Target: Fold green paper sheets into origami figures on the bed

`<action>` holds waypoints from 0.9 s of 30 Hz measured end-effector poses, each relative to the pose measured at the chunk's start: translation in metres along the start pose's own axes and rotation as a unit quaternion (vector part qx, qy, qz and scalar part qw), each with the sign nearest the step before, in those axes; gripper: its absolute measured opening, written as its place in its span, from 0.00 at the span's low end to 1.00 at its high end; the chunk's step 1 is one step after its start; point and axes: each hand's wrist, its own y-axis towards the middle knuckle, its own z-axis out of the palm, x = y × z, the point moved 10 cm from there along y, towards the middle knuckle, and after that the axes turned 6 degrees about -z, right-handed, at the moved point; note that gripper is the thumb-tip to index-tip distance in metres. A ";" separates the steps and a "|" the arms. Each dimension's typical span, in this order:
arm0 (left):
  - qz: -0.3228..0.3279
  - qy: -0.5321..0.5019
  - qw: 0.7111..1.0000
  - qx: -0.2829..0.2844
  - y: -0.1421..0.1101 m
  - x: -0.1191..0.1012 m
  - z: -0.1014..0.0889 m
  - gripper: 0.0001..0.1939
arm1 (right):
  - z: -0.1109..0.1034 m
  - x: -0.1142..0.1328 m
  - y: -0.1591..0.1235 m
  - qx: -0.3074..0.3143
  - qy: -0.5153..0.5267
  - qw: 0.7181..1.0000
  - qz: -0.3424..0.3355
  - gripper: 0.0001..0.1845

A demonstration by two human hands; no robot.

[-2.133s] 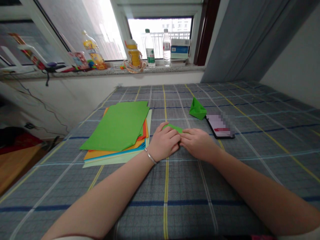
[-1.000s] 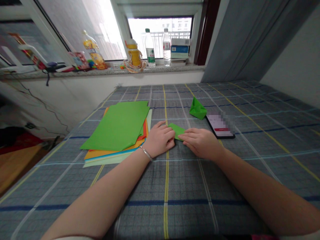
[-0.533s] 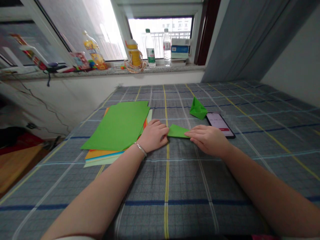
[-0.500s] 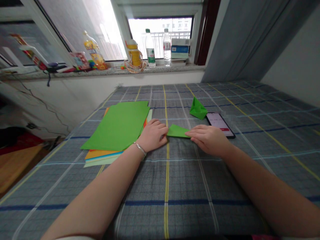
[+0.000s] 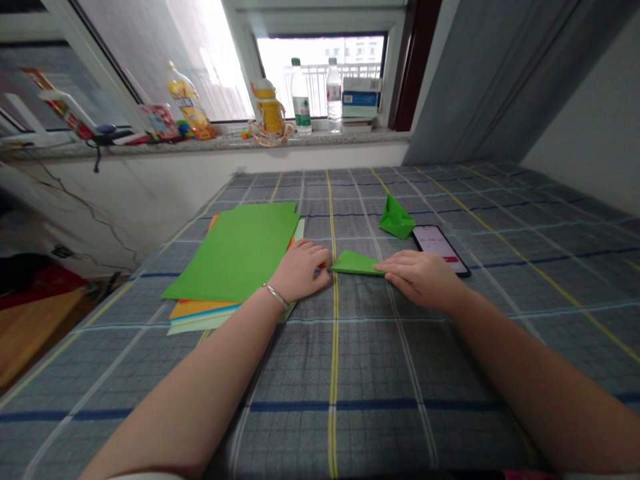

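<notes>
A small folded piece of green paper [image 5: 355, 262] lies low over the checked cloth, between my two hands. My left hand [image 5: 303, 268] has its thumb and fingers closed at the paper's left tip. At the right end, my right hand [image 5: 417, 277] pinches the paper, fingers together and covering that corner. Behind my right hand stands a folded green paper shape [image 5: 395, 219] with a pointed top. A phone [image 5: 437, 248] with a lit screen lies just beyond my right hand, close to that shape.
To the left, a stack of coloured paper with green sheets [image 5: 240, 250] on top lies on the checked cloth [image 5: 370, 360]. Along the windowsill [image 5: 230, 141] stand several bottles, a yellow cup [image 5: 271, 112] and boxes [image 5: 361, 100].
My left hand has shifted slightly left, and more of the folded paper's left tip shows. My right hand has moved a little to the right along with the paper.
</notes>
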 end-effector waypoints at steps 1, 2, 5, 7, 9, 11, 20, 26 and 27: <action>-0.023 -0.026 0.999 -0.009 0.000 0.005 0.000 0.01 | 0.000 -0.001 0.000 -0.002 0.000 1.000 0.008 0.17; -0.050 -0.059 0.997 -0.021 0.000 0.010 0.000 0.02 | -0.001 -0.003 0.000 -0.006 -0.001 1.000 0.016 0.17; -0.156 -0.192 0.965 -0.086 -0.002 0.032 0.000 0.02 | -0.004 -0.007 -0.001 -0.024 -0.010 0.999 0.031 0.16; -0.227 -0.290 0.921 -0.130 -0.007 0.047 0.005 0.04 | -0.005 -0.007 -0.001 -0.035 -0.015 0.999 0.033 0.16; -0.267 -0.369 0.882 -0.122 -0.008 0.054 0.019 0.06 | -0.005 -0.007 -0.001 -0.040 -0.017 0.999 0.032 0.15; -0.286 -0.417 0.856 -0.107 -0.009 0.056 0.028 0.07 | -0.004 -0.005 -0.001 -0.041 -0.014 0.999 0.028 0.15; -0.240 -0.452 0.848 -0.136 -0.006 0.041 0.013 0.09 | -0.008 -0.004 -0.001 -0.063 -0.036 0.997 0.040 0.14; -0.193 -0.354 0.890 -0.212 -0.010 0.025 -0.014 0.07 | -0.021 -0.002 0.001 -0.094 -0.080 0.990 0.065 0.14; -0.181 -0.320 0.903 -0.224 -0.011 0.020 -0.020 0.07 | -0.024 -0.002 0.001 -0.098 -0.089 0.989 0.068 0.14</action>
